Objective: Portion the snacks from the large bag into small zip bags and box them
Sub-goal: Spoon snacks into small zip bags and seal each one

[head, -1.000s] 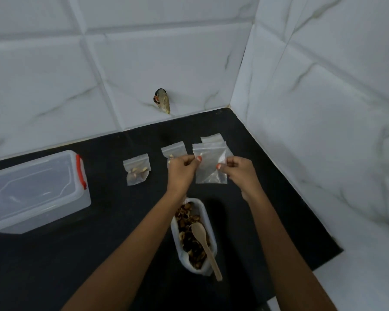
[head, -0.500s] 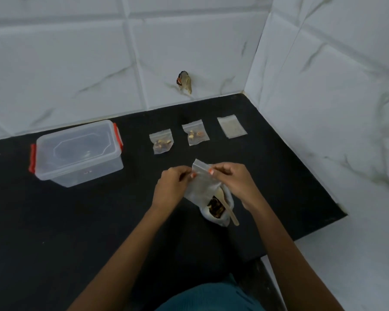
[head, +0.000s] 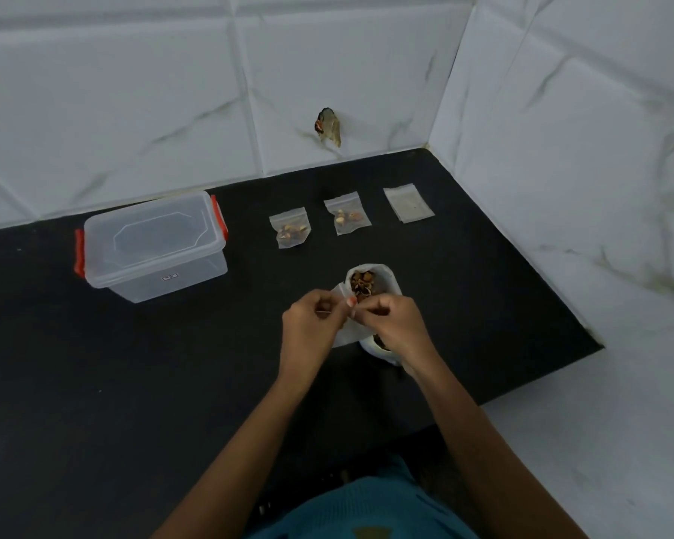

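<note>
My left hand [head: 310,322] and my right hand [head: 393,324] both pinch the top edge of an empty small zip bag [head: 345,328], held just above the counter. Right behind it lies the large bag of brown snacks [head: 368,284], open at the top and partly covered by my right hand. Two filled small zip bags [head: 290,232] [head: 346,218] lie side by side farther back. A flat stack of empty zip bags [head: 408,203] lies to their right. The clear plastic box with red clips [head: 154,243] stands at the left with its lid on.
The black counter [head: 133,383] ends at white tiled walls behind and on the right. A small brownish object [head: 329,126] sticks to the back wall. The counter's right front corner [head: 596,346] drops to a white marbled surface.
My hands have drawn the empty zip bag back from the far row toward me, down in front of the large snack bag. The view has pulled back, and the spoon is hidden.
</note>
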`<action>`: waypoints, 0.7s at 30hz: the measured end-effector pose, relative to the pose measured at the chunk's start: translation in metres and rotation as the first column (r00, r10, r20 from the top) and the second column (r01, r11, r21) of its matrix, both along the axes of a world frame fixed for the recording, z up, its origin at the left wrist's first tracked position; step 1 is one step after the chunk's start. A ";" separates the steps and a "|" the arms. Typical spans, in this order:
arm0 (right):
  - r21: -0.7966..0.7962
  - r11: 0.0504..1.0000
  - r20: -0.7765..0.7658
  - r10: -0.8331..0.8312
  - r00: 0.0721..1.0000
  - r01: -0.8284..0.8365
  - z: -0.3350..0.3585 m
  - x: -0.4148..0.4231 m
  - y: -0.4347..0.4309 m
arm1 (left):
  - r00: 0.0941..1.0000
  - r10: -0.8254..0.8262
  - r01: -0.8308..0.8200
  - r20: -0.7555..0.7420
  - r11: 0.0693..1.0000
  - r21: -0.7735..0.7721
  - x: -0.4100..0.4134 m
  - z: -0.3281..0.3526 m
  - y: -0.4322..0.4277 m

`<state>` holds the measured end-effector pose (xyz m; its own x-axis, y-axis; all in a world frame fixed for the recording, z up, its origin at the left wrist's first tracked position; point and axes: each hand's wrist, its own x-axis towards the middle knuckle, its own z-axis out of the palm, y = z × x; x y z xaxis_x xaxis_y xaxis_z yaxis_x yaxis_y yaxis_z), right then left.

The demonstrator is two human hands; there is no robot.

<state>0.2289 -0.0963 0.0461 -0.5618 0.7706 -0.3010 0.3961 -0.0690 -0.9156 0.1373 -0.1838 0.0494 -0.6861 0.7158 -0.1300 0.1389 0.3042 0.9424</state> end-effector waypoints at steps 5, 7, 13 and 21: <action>-0.029 0.998 0.048 0.051 0.998 -0.049 0.004 -0.002 -0.006 | 0.974 -0.001 -0.003 0.228 1.000 0.019 -0.005 0.002 -0.004; -0.027 0.997 0.068 0.070 0.995 -0.068 0.006 -0.003 -0.005 | 0.931 -0.033 0.007 0.363 0.997 0.072 -0.007 0.005 -0.006; -0.099 0.992 -0.018 0.077 0.997 -0.078 0.007 0.000 -0.002 | 0.922 -0.080 0.055 0.379 0.996 0.077 -0.016 0.007 -0.008; 0.258 0.965 0.056 0.023 0.998 -0.037 0.002 -0.005 -0.011 | 0.996 -0.060 0.054 -0.066 0.995 -0.080 -0.009 0.002 -0.005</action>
